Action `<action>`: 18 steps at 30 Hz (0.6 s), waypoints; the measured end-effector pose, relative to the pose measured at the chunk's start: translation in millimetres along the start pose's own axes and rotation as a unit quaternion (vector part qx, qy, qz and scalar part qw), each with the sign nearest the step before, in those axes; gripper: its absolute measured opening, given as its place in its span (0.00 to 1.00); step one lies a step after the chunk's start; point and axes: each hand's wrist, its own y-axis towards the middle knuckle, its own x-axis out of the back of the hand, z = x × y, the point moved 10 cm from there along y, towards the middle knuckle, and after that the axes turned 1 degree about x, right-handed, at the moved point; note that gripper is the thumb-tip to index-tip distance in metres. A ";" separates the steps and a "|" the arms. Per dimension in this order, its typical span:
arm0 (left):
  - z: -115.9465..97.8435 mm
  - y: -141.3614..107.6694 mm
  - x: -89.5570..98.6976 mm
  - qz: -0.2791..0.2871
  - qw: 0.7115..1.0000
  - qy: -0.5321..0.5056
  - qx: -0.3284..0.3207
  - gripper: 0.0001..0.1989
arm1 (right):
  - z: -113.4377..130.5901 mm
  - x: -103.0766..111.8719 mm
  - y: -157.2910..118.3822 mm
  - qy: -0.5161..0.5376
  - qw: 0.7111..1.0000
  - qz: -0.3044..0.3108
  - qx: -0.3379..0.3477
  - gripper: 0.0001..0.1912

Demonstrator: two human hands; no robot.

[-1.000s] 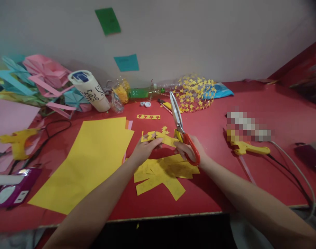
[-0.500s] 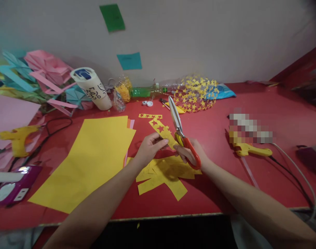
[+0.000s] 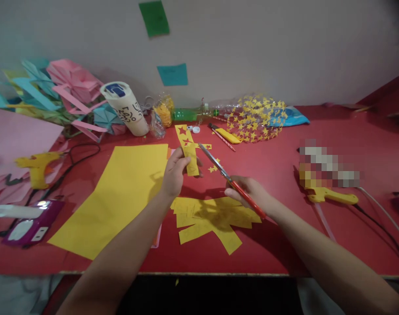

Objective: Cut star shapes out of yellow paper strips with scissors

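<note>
My left hand (image 3: 177, 174) pinches a yellow paper strip (image 3: 192, 161) with star-shaped holes in its upper part. My right hand (image 3: 248, 191) grips red-handled scissors (image 3: 230, 180), whose blades point up and left, close to the strip's right side. Small yellow stars (image 3: 214, 166) lie on the red table between my hands. Behind the held strip, a second cut-out strip (image 3: 208, 146) rests on the table. Below my hands is a spread of yellow paper pieces (image 3: 206, 214). Large yellow sheets (image 3: 120, 197) lie beside my left forearm.
A star-covered clear ball (image 3: 256, 118), a yellow cutter (image 3: 230, 135) and a green bottle (image 3: 186, 114) are at the back. Yellow glue guns lie left (image 3: 38, 168) and right (image 3: 333, 195). A white roll (image 3: 129, 111) stands near folded paper (image 3: 76, 85).
My left hand has moved left, and its strip now points more upright. My right hand and the scissors have separated from the strip. Small stars now lie on the table between them.
</note>
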 end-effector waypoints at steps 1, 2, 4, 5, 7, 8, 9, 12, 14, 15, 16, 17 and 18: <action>-2.8 1.1 2.0 -0.001 1.000 0.007 -0.011 0.06 | 0.3 -2.9 -0.1 -0.002 1.000 0.015 0.003 0.28; -4.9 1.8 2.7 0.000 1.000 0.016 -0.020 0.06 | 1.3 -5.4 -0.7 0.001 1.000 0.027 0.006 0.28; -8.1 2.0 1.7 0.005 0.999 0.036 -0.033 0.05 | 4.2 -9.0 -2.3 0.011 0.999 0.043 0.010 0.29; -9.7 1.8 1.0 0.005 0.998 0.045 -0.039 0.04 | 5.5 -10.3 -3.3 0.018 0.999 0.049 0.010 0.29; -12.8 1.1 -0.5 0.003 0.997 0.057 -0.050 0.04 | 7.8 -11.8 -5.0 0.034 0.998 0.057 0.004 0.29; -13.9 1.0 -1.0 0.003 0.997 0.059 -0.054 0.04 | 8.6 -12.1 -5.7 0.042 0.997 0.060 0.000 0.29; -14.6 1.0 -1.5 0.003 0.997 0.058 -0.054 0.04 | 9.3 -12.4 -6.2 0.048 0.997 0.062 -0.003 0.29; -14.6 2.1 -2.1 0.010 0.998 0.043 -0.046 0.06 | 10.6 -12.7 -6.7 0.062 0.996 0.065 -0.003 0.29; -14.5 3.0 -1.2 0.010 0.999 0.033 -0.041 0.07 | 10.8 -13.5 -6.6 0.069 0.995 0.067 0.001 0.29; -14.7 3.4 -0.3 0.009 0.999 0.028 -0.040 0.07 | 10.7 -14.5 -6.7 0.072 0.995 0.070 0.003 0.29; -15.2 3.6 1.0 0.006 0.999 0.025 -0.041 0.08 | 10.5 -15.6 -6.7 0.076 0.994 0.074 0.004 0.29; -15.7 3.7 2.4 0.003 0.999 0.024 -0.043 0.08 | 10.4 -16.6 -6.9 0.080 0.994 0.077 0.005 0.30; -16.2 3.6 3.7 -0.001 0.999 0.026 -0.044 0.08 | 10.5 -17.6 -7.0 0.086 0.993 0.080 0.006 0.30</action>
